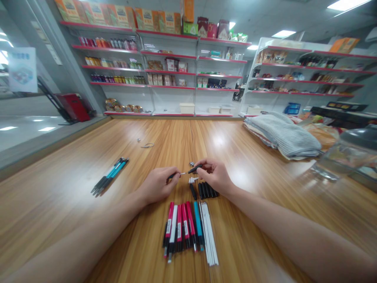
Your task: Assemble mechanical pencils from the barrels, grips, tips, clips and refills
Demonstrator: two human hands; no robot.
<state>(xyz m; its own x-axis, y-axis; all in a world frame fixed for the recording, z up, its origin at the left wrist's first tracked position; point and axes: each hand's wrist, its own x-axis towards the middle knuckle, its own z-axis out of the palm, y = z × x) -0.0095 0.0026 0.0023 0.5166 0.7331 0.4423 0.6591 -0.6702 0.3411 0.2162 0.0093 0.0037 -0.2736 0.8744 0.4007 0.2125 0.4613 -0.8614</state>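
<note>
My left hand (159, 182) is closed in a pinch on a slim dark pen part with a pale tip (183, 173) pointing right. My right hand (216, 175) pinches a black pen grip (194, 168), its end close to that tip; whether they touch I cannot tell. Small white pen parts (192, 180) and a single black grip (193, 191) lie below the hands. Beside them is a row of black grips (207, 190). Nearer me lie pink pen barrels (184, 224), a white barrel (173, 224), a blue barrel (198, 224) and several thin white refills (209, 236).
Blue pens (110, 176) lie together at the left. A thin curled strip (147, 145) and a tiny metal piece (138, 140) are farther back. Folded striped cloth (282, 133) and a clear jar (335, 157) stand right. Stocked shelves (167, 70) rise behind the table.
</note>
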